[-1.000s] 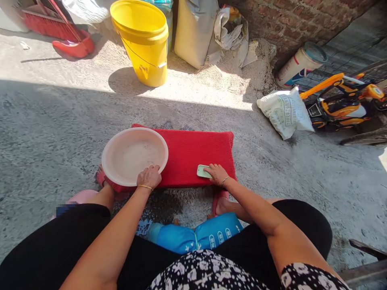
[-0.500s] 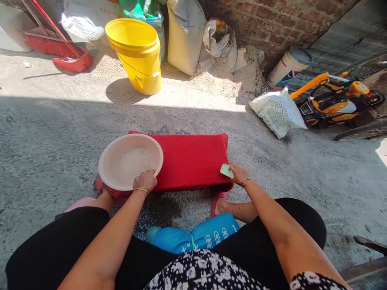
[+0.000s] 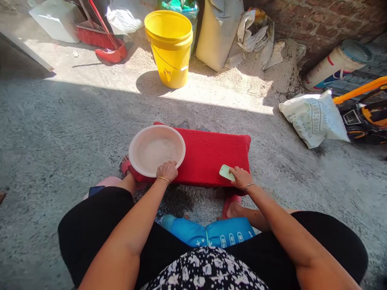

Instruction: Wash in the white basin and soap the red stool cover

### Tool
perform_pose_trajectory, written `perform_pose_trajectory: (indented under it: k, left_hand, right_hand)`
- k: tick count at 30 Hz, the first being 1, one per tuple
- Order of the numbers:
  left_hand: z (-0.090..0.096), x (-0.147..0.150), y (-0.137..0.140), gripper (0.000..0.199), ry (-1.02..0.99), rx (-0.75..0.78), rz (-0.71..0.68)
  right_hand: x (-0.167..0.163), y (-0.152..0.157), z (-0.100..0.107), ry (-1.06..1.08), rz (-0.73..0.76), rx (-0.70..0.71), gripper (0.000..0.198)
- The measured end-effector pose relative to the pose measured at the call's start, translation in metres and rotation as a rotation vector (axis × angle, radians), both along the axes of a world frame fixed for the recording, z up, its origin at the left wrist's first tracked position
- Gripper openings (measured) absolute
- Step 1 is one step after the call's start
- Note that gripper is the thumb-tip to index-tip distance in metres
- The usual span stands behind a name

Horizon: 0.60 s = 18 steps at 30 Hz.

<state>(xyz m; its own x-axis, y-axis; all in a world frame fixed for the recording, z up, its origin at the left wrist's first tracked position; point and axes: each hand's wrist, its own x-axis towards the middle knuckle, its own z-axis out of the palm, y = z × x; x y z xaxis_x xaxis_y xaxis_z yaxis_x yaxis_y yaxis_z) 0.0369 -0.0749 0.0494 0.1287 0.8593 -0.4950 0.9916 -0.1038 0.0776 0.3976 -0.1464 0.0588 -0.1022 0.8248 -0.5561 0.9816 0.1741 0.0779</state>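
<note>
A pale pink plastic basin (image 3: 142,139) rests on the left end of a low bench covered by a red cloth (image 3: 211,155). My left hand (image 3: 167,170) is closed over the basin's near right rim. Near the cloth's front right corner, my right hand (image 3: 242,178) grips a pale green scrub brush (image 3: 225,172) with a small hole at its end. The brush's underside is hidden against the cloth. Inside, the basin looks whitish; I cannot tell what, if anything, it contains.
Beyond the bench stands a yellow bucket (image 3: 169,52). A white printed sack (image 3: 316,119) lies to the right beside an orange-and-black toy vehicle (image 3: 367,117). A red broom and dustpan (image 3: 111,54) are at the back left. Below the bench's front edge is wet concrete (image 3: 178,201).
The view has swung left, so the scene sits farther right. My right hand has moved the brush leftward, inward from the cloth's right edge. My left hand stays on the basin rim.
</note>
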Motion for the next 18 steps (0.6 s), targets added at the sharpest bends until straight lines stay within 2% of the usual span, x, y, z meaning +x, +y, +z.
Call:
perform_pose_trajectory:
  k: [3,5,7,9,11,13,15,18]
  left_hand:
    - [-0.002,-0.001,-0.001,0.038,-0.018,0.009,0.004]
    - [-0.003,-0.002,-0.001,0.038,-0.039,0.016,-0.002]
    - [-0.005,-0.003,-0.001,0.037,-0.05,0.013,-0.004]
    - [-0.006,-0.003,-0.001,0.036,-0.052,0.013,-0.007]
    - [-0.007,-0.003,-0.001,0.035,-0.049,0.02,-0.01]
    - [-0.007,-0.003,-0.001,0.035,-0.046,0.024,-0.009]
    - [-0.006,-0.003,-0.001,0.036,-0.045,0.019,-0.004]
    - [-0.004,-0.003,-0.002,0.036,-0.058,0.012,-0.001]
  right_hand:
    - [-0.1,0.014,-0.002,0.157,0.255,-0.025,0.045]
    - [-0.156,0.021,-0.004,0.213,0.356,-0.01,0.042]
    - [-0.197,0.027,-0.006,0.24,0.396,0.021,0.038]
    - [-0.22,0.031,-0.009,0.245,0.392,0.029,0.038]
    - [-0.223,0.032,-0.011,0.222,0.364,0.004,0.041]
    - [-0.204,0.027,-0.011,0.176,0.333,-0.023,0.045]
    - [-0.165,0.019,-0.009,0.116,0.299,-0.039,0.048]
    - [-0.077,0.001,-0.006,-0.009,0.193,-0.06,0.048]
